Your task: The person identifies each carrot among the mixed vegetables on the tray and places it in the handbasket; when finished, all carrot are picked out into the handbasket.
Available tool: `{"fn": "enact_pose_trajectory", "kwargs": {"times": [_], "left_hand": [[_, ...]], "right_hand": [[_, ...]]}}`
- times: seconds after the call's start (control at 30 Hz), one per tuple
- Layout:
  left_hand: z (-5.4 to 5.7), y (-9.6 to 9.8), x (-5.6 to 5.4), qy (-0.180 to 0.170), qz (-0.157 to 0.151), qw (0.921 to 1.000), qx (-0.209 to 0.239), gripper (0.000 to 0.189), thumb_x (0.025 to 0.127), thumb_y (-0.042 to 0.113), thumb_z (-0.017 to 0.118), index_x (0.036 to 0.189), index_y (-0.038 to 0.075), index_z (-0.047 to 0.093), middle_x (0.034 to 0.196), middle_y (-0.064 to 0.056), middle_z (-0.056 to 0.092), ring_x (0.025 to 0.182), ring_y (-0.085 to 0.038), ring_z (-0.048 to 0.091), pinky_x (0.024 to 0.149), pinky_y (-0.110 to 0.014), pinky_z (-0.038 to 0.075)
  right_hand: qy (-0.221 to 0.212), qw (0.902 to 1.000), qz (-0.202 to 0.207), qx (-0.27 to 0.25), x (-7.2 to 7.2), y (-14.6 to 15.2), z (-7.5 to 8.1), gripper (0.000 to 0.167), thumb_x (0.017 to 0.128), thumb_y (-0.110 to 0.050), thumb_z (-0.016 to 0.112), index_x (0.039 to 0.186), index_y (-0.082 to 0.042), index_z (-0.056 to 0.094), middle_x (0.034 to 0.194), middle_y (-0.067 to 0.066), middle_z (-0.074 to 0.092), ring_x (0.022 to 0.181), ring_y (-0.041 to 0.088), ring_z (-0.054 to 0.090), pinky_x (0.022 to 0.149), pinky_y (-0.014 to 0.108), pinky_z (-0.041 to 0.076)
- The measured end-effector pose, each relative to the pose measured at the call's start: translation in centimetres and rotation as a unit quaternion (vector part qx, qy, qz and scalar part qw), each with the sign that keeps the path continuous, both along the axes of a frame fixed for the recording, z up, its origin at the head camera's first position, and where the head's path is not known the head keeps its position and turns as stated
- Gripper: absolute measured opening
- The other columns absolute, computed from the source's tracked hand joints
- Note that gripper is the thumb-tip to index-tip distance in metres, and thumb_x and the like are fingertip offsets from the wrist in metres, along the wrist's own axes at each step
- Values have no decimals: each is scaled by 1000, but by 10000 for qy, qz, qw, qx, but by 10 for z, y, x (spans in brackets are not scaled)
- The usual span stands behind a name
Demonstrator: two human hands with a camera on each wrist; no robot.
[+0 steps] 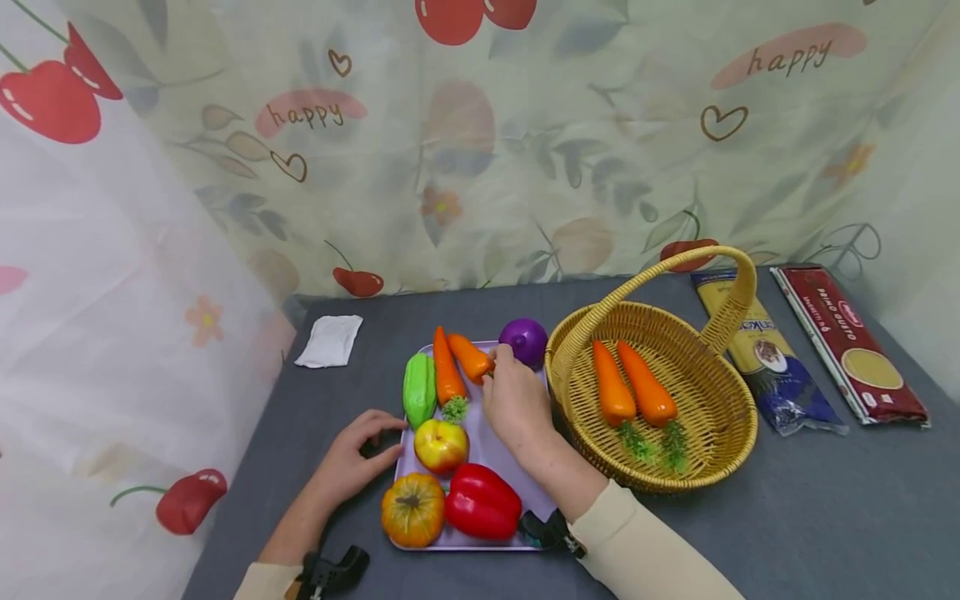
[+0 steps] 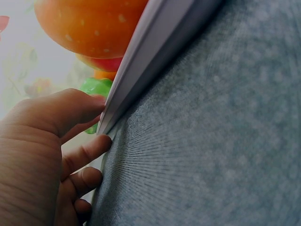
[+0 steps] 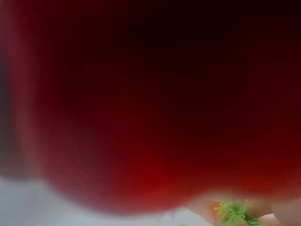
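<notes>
My right hand (image 1: 517, 404) reaches over the far part of the lilac tray (image 1: 510, 450) and pinches the thick end of an orange carrot (image 1: 468, 358). That carrot's leafy top (image 3: 231, 213) shows between the fingers in the right wrist view. My left hand (image 1: 360, 454) is at the tray's left edge, thumb and fingers relaxed, fingertips touching the rim. On the tray lie another carrot (image 1: 447, 371), a ridged green vegetable (image 1: 419, 390), a yellow-red apple (image 1: 441, 445), a small orange pumpkin (image 1: 413, 510) and a red bell pepper (image 1: 483, 501), which fills most of the right wrist view.
Right of the tray stands a wicker basket (image 1: 705, 467) with a tall handle, two carrots (image 1: 647, 385) inside. A purple onion (image 1: 524, 342) sits at the tray's far right corner. Two pasta packets (image 1: 772, 350) lie beyond the basket; a white tissue (image 1: 330, 341) lies back left.
</notes>
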State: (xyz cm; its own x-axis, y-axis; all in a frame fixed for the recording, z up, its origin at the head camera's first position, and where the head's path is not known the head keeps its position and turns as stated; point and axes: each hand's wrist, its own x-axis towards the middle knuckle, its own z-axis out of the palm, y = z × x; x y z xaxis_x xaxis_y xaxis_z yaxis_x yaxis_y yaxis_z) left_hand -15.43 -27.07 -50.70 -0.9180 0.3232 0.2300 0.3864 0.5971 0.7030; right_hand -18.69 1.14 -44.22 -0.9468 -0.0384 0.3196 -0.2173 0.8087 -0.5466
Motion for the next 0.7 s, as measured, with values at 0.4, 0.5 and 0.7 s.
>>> {"fn": "enact_pose_trajectory", "kwargs": {"times": [0.4,0.5,0.7], "left_hand": [[1,0,1,36,-38,10000,-17,30,91,20,81,120,18,73,114,2,64,91,-19,52,77,-32,44],[1,0,1,6,-22,10000,-48,30,92,22,80,120,19,73,114,3,63,92,-19,52,78,-32,44],[0,0,0,-36,2,10000,-67,30,91,21,81,121,21,73,115,5,63,92,-18,51,78,-32,44]], "right_hand": [[1539,9817,790,-798,41,11,61,37,98,-12,70,135,-11,68,102,1,75,60,8,52,53,22,45],[1776,9713,978,-1241,55,17,81,37,95,-9,73,132,-10,70,95,0,74,60,5,51,52,19,45],[1773,9477,1342,-2290,80,42,113,37,90,-3,79,126,-9,74,98,0,75,69,5,61,61,23,54]]}}
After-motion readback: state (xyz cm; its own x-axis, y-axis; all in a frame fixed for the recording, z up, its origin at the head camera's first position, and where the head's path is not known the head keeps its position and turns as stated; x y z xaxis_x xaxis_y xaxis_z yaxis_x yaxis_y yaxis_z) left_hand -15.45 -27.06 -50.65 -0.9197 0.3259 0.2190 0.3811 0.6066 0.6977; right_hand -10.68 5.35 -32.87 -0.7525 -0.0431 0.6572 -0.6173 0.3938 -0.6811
